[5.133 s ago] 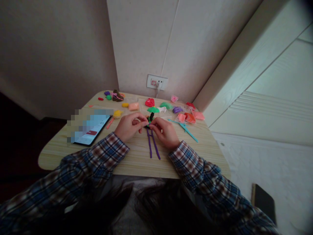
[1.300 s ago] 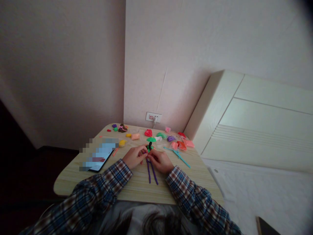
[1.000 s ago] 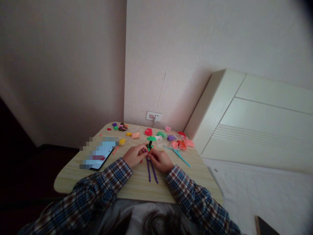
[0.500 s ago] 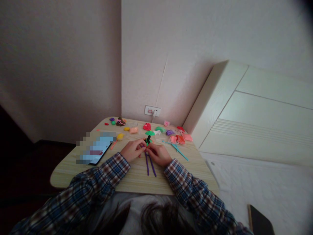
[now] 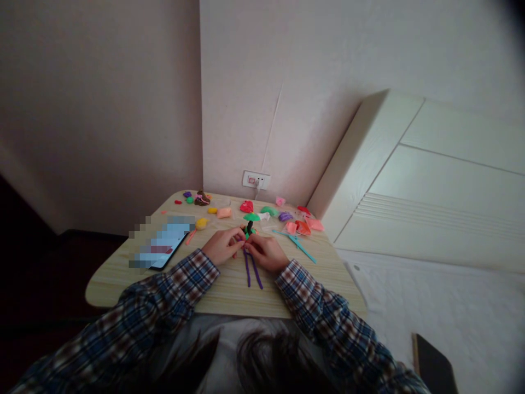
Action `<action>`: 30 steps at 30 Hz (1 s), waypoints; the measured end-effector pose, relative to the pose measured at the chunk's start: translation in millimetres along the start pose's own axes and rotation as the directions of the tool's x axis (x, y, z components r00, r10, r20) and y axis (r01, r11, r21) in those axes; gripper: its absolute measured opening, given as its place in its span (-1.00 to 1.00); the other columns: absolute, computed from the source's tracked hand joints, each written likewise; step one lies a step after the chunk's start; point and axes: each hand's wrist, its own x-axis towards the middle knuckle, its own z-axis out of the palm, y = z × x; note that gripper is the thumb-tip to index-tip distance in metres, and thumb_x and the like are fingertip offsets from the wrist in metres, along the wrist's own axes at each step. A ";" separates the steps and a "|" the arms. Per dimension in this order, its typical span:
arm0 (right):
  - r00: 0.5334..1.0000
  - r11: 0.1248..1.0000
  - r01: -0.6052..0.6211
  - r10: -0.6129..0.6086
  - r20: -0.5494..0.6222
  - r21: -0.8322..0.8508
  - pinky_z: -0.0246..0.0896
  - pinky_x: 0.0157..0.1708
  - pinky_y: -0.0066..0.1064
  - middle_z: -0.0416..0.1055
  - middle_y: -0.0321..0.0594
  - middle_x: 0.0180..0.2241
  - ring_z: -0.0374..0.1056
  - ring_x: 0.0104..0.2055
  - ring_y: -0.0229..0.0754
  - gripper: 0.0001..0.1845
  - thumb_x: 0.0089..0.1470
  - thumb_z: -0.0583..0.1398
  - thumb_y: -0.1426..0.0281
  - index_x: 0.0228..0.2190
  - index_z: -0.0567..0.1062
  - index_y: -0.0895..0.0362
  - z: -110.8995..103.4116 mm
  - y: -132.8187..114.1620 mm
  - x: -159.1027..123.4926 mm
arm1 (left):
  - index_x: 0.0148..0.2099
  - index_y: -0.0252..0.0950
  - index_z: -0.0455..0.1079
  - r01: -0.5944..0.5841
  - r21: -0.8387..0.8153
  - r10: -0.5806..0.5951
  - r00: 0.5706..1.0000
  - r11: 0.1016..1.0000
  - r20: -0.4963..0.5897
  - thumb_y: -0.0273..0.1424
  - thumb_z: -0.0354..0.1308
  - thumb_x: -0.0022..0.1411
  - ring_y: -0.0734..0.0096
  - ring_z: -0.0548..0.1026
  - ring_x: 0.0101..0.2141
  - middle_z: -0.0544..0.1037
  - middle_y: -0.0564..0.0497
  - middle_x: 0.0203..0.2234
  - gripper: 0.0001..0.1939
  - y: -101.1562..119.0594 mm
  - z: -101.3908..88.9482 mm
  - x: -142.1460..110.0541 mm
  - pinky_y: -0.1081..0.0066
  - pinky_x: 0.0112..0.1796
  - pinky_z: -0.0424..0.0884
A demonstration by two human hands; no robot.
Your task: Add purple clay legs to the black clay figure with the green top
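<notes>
My left hand [image 5: 223,247] and my right hand [image 5: 267,253] meet at mid-table, thumbs and forefingers closed in pinches. Between the fingertips shows the upper part of a purple clay strip [image 5: 247,269]. Its two long legs trail toward me over the wood, joined by a short crosspiece near the top. Just beyond my fingers stands a small clay model with a green cap [image 5: 251,217] on a black stem [image 5: 250,226]. My fingers hide part of the model's base and the exact grip.
A tablet [image 5: 168,246] lies left on the wooden table [image 5: 213,298]. Along the back are a brown clay lump [image 5: 202,198], a peach clay pack [image 5: 224,212], a red pack [image 5: 246,207] and a purple pack [image 5: 285,216]. Turquoise tools [image 5: 302,249] lie right, yellow clay [image 5: 201,223] left.
The camera view has tilted up since the earliest frame, then slightly down again. My hands stay together by the model with small finger movements, and the purple strip's legs lie much as before.
</notes>
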 end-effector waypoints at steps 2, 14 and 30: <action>1.000 1.000 0.006 -0.006 0.000 -0.004 -0.04 -0.56 -0.54 0.25 -0.36 -0.62 0.11 -0.60 -0.36 -0.80 0.14 0.00 0.34 -0.43 0.36 0.13 -0.1 0.3 0.0 | -0.34 -0.32 0.28 0.001 -0.002 -0.001 1.000 1.000 0.001 -0.37 0.00 0.09 0.51 0.42 -0.65 0.47 0.05 -0.49 -0.88 0.8 -0.2 0.1 0.52 -0.58 0.31; 0.996 0.999 -0.042 0.040 -0.074 -0.018 -0.01 -0.51 -0.52 0.31 -0.33 -0.56 0.16 -0.55 -0.34 -0.82 0.14 0.01 0.34 -0.39 0.36 0.13 -1.9 1.0 -0.3 | -0.27 -0.32 0.27 -0.001 -0.024 0.001 1.000 1.000 0.015 -0.35 0.05 0.06 0.52 0.43 -0.63 0.45 0.04 -0.44 -0.82 -2.0 0.5 1.3 0.52 -0.57 0.34; 0.993 0.999 -0.016 0.021 -0.117 0.045 0.02 -0.51 -0.49 0.33 -0.30 -0.52 0.18 -0.53 -0.31 -0.82 0.15 0.00 0.31 -0.40 0.32 0.12 -1.8 1.3 -0.8 | -0.31 -0.34 0.31 0.007 -0.042 -0.009 0.999 0.999 -0.043 -0.33 0.06 0.08 0.53 0.42 -0.65 0.47 0.04 -0.48 -0.83 -5.5 0.1 2.8 0.54 -0.60 0.31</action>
